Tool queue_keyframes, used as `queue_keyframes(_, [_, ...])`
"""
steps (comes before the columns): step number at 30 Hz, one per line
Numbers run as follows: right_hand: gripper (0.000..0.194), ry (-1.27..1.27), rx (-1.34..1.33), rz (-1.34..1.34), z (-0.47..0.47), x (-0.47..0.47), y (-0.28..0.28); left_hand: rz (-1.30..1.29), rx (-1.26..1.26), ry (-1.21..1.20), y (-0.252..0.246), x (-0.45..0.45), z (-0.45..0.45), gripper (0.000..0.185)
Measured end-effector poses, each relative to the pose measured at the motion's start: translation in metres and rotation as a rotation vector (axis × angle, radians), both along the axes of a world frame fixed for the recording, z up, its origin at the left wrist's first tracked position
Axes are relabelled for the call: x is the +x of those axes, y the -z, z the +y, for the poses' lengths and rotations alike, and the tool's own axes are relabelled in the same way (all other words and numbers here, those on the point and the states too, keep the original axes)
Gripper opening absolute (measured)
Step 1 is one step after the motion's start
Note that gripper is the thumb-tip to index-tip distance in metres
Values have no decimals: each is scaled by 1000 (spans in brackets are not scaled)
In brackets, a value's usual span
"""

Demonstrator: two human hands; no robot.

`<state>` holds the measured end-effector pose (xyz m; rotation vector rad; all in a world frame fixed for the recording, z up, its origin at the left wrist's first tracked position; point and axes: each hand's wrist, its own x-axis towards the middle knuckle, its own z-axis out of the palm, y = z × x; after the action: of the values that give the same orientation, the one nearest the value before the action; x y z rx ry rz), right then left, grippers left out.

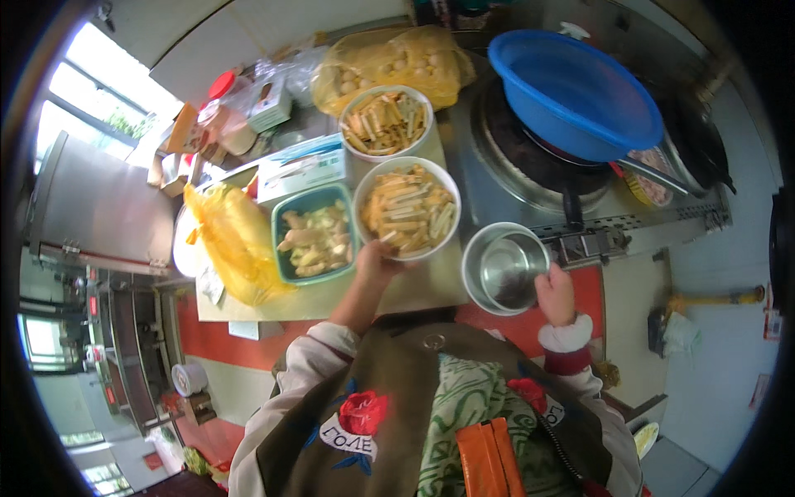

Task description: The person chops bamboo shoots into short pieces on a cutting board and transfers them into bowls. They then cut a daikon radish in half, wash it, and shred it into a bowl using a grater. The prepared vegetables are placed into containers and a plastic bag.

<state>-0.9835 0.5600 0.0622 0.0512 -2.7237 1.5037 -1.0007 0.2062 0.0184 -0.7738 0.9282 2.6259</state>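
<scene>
My left hand (380, 259) grips the near rim of a white bowl (456, 214) filled with cut tan and pale food strips (407, 208). My right hand (556, 295) is closed on the right side of a round metal pan (506, 270), whose shiny inside faces up; its handle, if any, is hidden by the fingers. The pan is just past the right edge of the pale worktop (410, 297), in front of the stove. Behind the near bowl stands a second white bowl (428, 118) of similar strips. Left of the near bowl is a teal plastic container (276, 248) with knobbly, ginger-like pieces (313, 239).
A blue plastic basin (571, 93) rests over a dark pan (528, 161) on the stove, a metal handle (655, 174) jutting right. Eggs fill a yellow bag (397, 62) at the back. Leftward lie a knotted yellow bag (239, 242), a carton (304, 171) and jars (230, 127).
</scene>
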Motion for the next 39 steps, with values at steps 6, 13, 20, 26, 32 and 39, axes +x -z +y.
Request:
queue_keyframes(6, [19,88,109,9,-8,-35,28,-93,-128,-13,-3,-2,2,58])
queue_keyframes(13, [23,305,-48,-206,-24,-110,61,-101,-127,215,-25,42,6,47])
queue_keyframes(20, [27,274,13,-385,-11,-150,105,67,-258,238,-72,96,-15,45])
queue_keyframes(26, [28,200,-48,-497,25,-174,160,244,-368,95,-100,115,-38,45])
queue_keyframes(32, [31,288,-2,-575,35,-175,134,342,-364,32,-107,139,-61,47])
queue_keyframes(39, [22,-10,-184,-76,-76,-66,5,327,-453,-251,-106,226,-139,44])
